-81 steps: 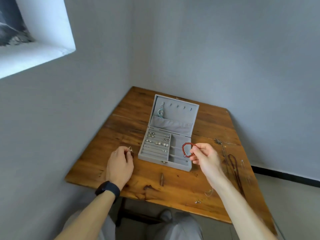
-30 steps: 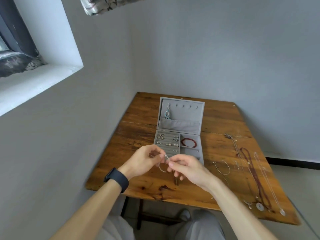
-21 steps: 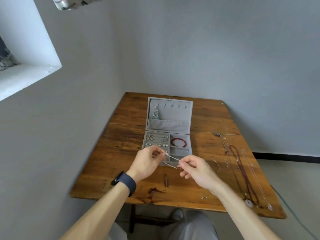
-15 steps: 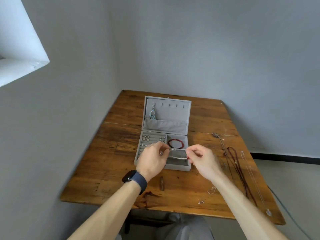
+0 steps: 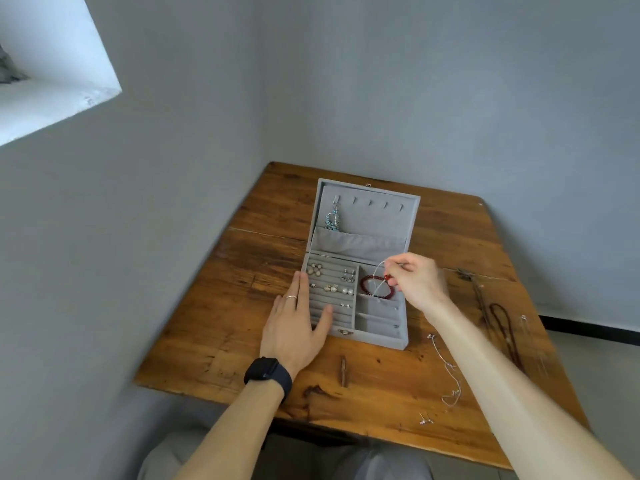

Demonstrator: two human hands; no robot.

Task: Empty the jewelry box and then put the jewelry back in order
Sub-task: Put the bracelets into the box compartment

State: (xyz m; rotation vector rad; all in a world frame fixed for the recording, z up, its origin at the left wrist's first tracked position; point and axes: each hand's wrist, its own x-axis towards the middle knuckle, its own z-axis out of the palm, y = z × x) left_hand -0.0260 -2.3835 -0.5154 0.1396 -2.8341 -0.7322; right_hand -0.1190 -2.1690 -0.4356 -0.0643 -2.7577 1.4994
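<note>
An open grey jewelry box (image 5: 377, 339) sits mid-table, its lid upright with a blue pendant (image 5: 332, 220) hanging on one hook. Earrings (image 5: 330, 288) fill the left slotted tray. A red bead bracelet (image 5: 370, 280) lies in the top right compartment. My right hand (image 5: 415, 282) pinches a thin silver bracelet (image 5: 378, 278) with a red bead, dangling it over that compartment. My left hand (image 5: 298, 323) lies flat with straight fingers against the box's left side, thumb on the tray.
Dark cord necklaces (image 5: 502, 327) and thin silver chains (image 5: 535, 344) lie on the wooden table (image 5: 214, 327) at the right. A silver chain (image 5: 450, 375) and small earrings (image 5: 425, 419) lie near the front edge. Walls close in at left and back.
Both hands held the silver bracelet between them in front of the box. Now the left hand has let go and rests on the box, while the right hand lifted the bracelet over the right compartments.
</note>
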